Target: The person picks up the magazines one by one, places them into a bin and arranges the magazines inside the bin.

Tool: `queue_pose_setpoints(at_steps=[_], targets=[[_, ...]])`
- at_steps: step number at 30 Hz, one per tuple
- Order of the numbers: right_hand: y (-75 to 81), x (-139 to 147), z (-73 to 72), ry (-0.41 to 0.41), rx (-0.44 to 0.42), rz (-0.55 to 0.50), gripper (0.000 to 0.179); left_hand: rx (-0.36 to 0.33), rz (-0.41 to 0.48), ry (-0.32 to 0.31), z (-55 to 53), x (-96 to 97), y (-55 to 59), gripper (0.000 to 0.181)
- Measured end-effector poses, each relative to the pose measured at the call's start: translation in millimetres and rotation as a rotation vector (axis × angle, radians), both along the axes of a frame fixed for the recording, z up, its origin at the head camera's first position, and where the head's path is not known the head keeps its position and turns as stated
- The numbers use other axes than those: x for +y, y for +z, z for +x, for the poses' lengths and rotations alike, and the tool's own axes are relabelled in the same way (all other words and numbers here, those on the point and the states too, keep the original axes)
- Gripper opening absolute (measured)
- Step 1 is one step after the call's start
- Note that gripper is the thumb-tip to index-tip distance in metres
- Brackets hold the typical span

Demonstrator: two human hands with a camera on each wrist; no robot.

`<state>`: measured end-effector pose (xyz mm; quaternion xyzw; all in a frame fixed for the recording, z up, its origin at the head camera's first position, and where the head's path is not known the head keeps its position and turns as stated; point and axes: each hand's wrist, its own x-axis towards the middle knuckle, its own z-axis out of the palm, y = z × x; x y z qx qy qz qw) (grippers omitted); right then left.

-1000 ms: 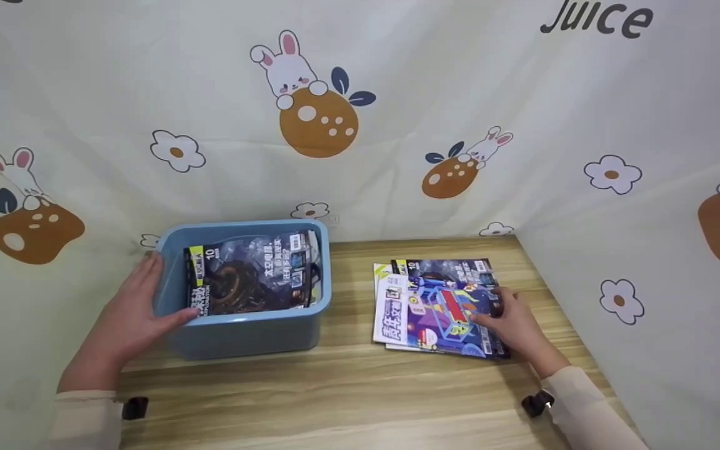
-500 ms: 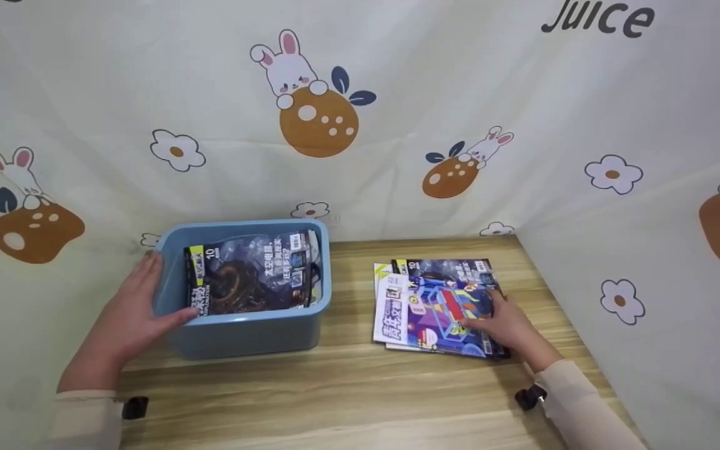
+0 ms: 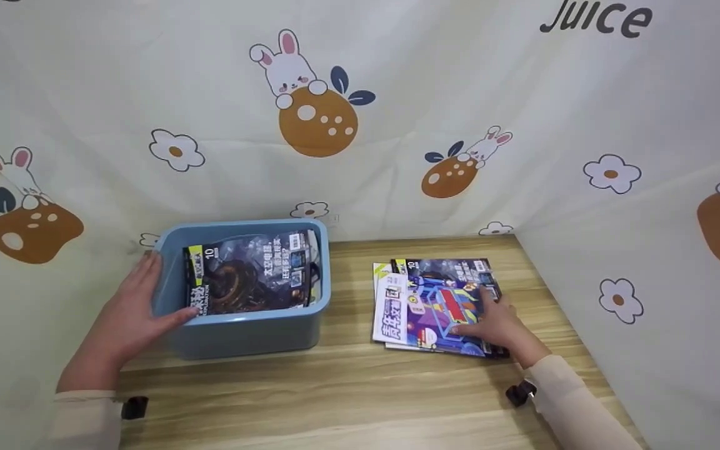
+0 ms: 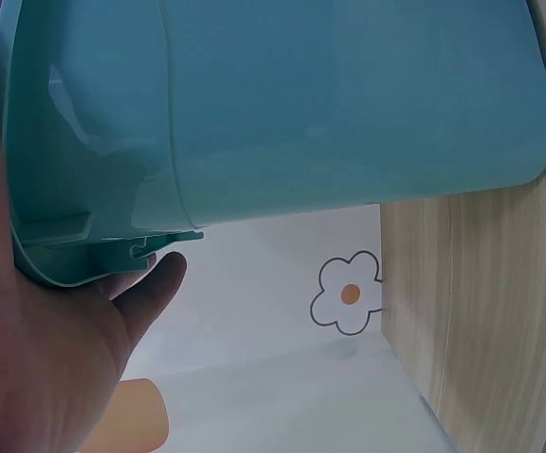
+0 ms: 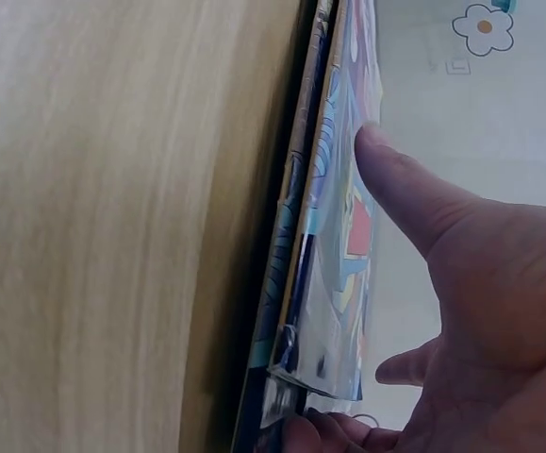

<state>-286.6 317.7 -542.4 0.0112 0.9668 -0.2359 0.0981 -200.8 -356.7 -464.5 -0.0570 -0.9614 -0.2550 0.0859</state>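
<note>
My left hand (image 3: 125, 312) grips the left front corner of a blue plastic bin (image 3: 247, 340). Its thumb lies along the front rim and its fingers reach along the left side; the left wrist view shows fingertips (image 4: 155, 293) just under the rim. Inside the bin lies a dark magazine (image 3: 254, 265), face up, with more under it. To the right, my right hand (image 3: 505, 326) is over the right part of a purple and blue magazine (image 3: 419, 312), on top of a small stack. The right wrist view shows its thumb (image 5: 405, 184) extended beside the cover and fingertips near the stack's edge.
Another dark magazine (image 3: 441, 267) shows beneath the purple one. Bin and stack stand on a wood-grain table (image 3: 347, 387), with a gap between them. A pale printed curtain (image 3: 391, 181) encloses the back and sides. Black clips (image 3: 520, 394) sit at the wrists.
My right hand has slid left from the stack's right edge, further over the purple magazine's cover. The stack, the bin and my left hand have kept their places.
</note>
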Motion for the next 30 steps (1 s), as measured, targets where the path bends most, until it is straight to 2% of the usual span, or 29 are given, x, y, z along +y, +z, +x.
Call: queue_pose_setpoints(at_steps=[12, 23, 30], targets=[[-4.8, -3.9, -3.4, -0.042, -0.019, -0.027, 0.142, 0.013, 0.010, 0.008, 2.1, -1.1, 0.1, 0.129], [-3.9, -3.0, -2.1, -0.052, 0.046, -0.121, 0.142, 0.003, 0.009, 0.003, 0.2, -1.7, -2.2, 0.129], [-2.4, -4.5, 0.3, -0.083, 0.041, -0.130, 0.146, -0.004, 0.021, -0.004, -0.3, -1.7, -2.7, 0.129]])
